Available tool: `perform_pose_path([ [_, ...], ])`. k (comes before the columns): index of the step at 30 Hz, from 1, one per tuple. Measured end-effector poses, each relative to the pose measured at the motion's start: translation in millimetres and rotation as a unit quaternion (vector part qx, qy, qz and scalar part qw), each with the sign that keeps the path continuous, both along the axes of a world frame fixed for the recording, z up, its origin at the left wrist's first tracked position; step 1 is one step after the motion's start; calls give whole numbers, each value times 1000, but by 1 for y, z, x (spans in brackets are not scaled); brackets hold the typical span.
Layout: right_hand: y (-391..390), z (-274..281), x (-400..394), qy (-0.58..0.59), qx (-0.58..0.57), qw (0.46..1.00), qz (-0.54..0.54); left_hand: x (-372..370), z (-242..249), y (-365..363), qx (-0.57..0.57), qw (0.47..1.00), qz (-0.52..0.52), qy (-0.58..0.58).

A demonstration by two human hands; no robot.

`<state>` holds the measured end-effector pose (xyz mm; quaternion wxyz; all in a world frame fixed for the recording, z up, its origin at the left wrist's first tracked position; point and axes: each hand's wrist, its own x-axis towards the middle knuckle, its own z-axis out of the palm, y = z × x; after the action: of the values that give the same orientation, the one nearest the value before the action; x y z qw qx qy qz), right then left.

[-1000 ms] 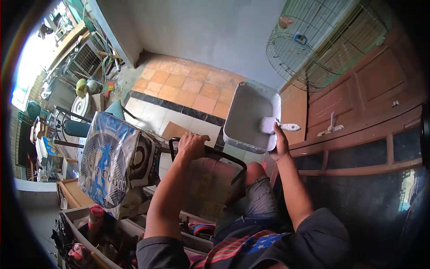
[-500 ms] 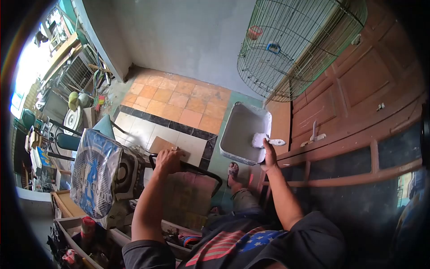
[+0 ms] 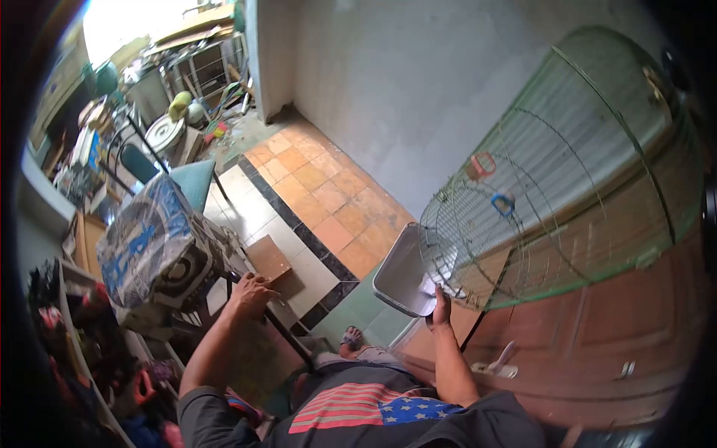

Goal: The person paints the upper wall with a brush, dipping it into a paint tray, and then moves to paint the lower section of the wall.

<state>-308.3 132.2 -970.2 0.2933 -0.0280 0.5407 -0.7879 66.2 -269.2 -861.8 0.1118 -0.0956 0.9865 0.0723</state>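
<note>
My right hand point(image 3: 441, 310) grips the near edge of a grey rectangular paint tray point(image 3: 393, 278) with a pale coated inside. A white-smeared paintbrush point(image 3: 429, 286) lies in the tray by my thumb; part of it is hidden behind cage wires. My left hand point(image 3: 250, 294) is curled over the dark tubular top rail of a chair back point(image 3: 287, 336). Just beyond that hand, a flat brown board point(image 3: 269, 257) shows above the white tiles.
A green wire birdcage point(image 3: 523, 246) hangs on the right, close to the tray. Brown wooden doors point(image 3: 575, 336) stand below it. On the left are a plastic-wrapped bundle point(image 3: 153, 246), a teal-seated chair point(image 3: 194, 183) and a cluttered shelf box point(image 3: 93, 347). A grey wall point(image 3: 373, 89) rises ahead.
The view has turned and shifted, so the birdcage looks larger and nearer, now overlapping the tray. My right hand still has the tray and brush; my left stays on the chair rail.
</note>
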Motion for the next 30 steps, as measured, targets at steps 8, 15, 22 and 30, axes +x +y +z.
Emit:
perform_pose_path([
  [8, 0, 10, -49, -15, -2, 998, 60, 6, -14, 1, -58, 998, 26, -30],
  [15, -11, -8, -76, -72, -3, 996, 45, -1, -34, -5, -58, 991, 59, -107],
  [22, -12, -13, -87, -23, -11, 1000, 18, -120, 33, 32, 188, 959, 68, -200],
  [30, 24, -68, -113, 9, 51, 997, -64, -312, 116, 60, 442, 859, -171, 194],
])
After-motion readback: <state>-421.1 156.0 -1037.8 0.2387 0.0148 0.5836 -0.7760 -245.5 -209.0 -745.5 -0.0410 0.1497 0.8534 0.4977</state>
